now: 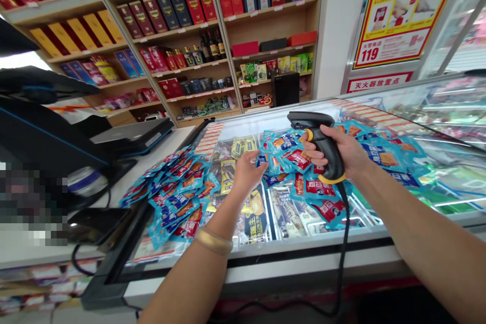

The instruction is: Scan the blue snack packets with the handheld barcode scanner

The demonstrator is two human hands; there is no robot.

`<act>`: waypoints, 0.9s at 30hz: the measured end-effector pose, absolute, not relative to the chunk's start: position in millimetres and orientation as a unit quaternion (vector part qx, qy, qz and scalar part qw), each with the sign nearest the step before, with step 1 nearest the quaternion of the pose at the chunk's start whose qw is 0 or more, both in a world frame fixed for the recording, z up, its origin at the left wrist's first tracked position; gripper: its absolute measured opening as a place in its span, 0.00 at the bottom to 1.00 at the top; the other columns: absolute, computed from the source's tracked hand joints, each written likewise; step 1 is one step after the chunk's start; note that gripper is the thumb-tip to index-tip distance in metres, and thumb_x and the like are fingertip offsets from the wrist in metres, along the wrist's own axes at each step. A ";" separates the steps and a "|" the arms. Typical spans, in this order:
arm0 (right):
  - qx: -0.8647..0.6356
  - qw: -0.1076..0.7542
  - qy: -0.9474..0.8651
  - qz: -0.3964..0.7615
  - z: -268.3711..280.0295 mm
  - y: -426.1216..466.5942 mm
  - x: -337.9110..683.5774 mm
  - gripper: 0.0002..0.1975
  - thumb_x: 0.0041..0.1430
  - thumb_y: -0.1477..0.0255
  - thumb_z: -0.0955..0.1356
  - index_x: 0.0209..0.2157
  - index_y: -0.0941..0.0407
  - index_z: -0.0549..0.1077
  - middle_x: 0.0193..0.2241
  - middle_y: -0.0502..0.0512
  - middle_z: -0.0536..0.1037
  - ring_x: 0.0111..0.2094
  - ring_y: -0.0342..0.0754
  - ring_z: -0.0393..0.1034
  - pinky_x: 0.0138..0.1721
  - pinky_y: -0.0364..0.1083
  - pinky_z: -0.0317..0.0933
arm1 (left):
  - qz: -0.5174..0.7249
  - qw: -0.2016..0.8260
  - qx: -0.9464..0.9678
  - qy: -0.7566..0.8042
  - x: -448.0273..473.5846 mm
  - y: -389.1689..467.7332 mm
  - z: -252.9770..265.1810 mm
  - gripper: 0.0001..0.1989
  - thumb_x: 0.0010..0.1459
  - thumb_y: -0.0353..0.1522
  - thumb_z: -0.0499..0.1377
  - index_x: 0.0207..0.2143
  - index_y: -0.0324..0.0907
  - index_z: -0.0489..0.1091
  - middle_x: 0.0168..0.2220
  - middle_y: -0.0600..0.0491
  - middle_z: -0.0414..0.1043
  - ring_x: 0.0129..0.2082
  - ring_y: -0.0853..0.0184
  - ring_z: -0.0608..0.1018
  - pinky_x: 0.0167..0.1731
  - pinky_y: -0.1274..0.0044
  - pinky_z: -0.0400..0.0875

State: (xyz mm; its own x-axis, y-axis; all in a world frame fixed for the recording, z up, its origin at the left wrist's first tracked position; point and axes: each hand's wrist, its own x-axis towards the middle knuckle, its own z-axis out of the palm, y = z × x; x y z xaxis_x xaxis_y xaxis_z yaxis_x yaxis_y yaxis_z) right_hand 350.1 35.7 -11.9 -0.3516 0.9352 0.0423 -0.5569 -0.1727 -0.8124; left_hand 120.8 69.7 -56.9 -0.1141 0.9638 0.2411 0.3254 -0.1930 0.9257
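Note:
My right hand [343, 152] is wrapped round the handle of a black barcode scanner [330, 154] with yellow trim, its head pointing left over the glass. My left hand [246, 172], with a gold bangle [213, 241] on the wrist, reaches to the left edge of a pile of blue and red snack packets [298, 159]. Its thumb and index finger stand apart around the corner of a packet; firm contact cannot be made out. A second heap of the same snack packets [180, 195] lies left of my left hand. More packets [383, 154] lie behind my right forearm.
Under the packets is a glass-topped freezer [243, 258] with food bags inside. The scanner's cable [345, 243] hangs over its front edge. At left are a dark monitor [34, 152] and a flat grey device [131, 134]. Shelves [190, 73] of boxes and bottles stand behind.

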 end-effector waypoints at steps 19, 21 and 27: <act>-0.265 0.495 -0.387 0.731 -16.0 30.4 344.2 0.09 0.59 0.64 0.67 0.34 0.56 0.69 0.25 0.51 0.66 0.19 0.41 0.56 0.14 0.39 0.56 | 0.599 0.727 0.058 0.330 112.1 72.3 -20.7 0.14 0.62 0.19 0.49 0.47 0.31 0.68 0.27 0.52 0.70 0.21 0.78 0.74 0.22 0.90 0.72; -0.264 0.484 -0.385 0.740 -14.9 28.7 342.7 0.09 0.59 0.65 0.67 0.34 0.56 0.69 0.24 0.51 0.66 0.19 0.41 0.56 0.14 0.38 0.55 | 0.576 0.757 0.026 0.308 114.0 69.4 -18.7 0.15 0.63 0.20 0.48 0.50 0.29 0.66 0.29 0.50 0.70 0.21 0.78 0.74 0.21 0.91 0.72; -0.257 0.463 -0.403 0.746 -13.6 27.0 340.4 0.09 0.59 0.65 0.67 0.37 0.57 0.68 0.24 0.51 0.67 0.19 0.40 0.57 0.16 0.38 0.56 | 0.562 0.777 0.012 0.284 117.6 66.9 -19.9 0.20 0.63 0.20 0.46 0.55 0.30 0.65 0.34 0.46 0.73 0.20 0.77 0.75 0.22 0.89 0.75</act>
